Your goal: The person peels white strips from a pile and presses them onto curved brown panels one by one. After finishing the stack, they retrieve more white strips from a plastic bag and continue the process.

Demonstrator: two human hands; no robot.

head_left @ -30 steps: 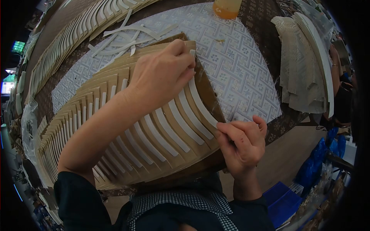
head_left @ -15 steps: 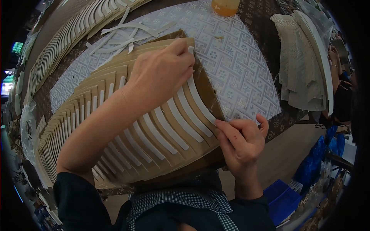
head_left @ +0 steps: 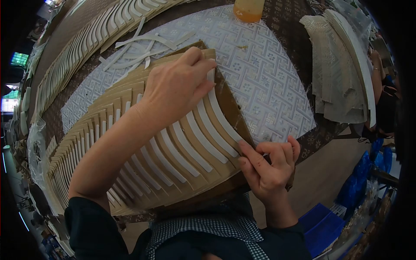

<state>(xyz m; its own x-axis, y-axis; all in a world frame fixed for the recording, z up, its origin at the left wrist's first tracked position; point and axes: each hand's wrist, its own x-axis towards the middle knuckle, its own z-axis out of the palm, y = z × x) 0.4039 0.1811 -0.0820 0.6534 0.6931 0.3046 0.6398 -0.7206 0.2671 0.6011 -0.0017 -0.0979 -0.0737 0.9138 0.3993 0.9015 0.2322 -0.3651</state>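
Note:
A stack of tan card pieces fans out in overlapping layers, each with a curved white strip near its edge. My left hand is over the top end of the outermost white strip, thumb and forefinger apart with part of the strip showing between them. At that strip's lower end, my right hand rests its forefinger tip, its thumb apart by the card's edge and its other fingers loosely spread. Brown board shows beneath the top card.
Loose white strips lie beyond the stack on a pale patterned sheet. A container of orange liquid stands at the back. Another fanned stack is at the upper left, layered grey-tan sheets at the right. A person's arm shows far right.
My left thumb and forefinger have spread apart from a tighter pinch. My right forefinger and thumb have parted, the forefinger now lying on the strip's lower end.

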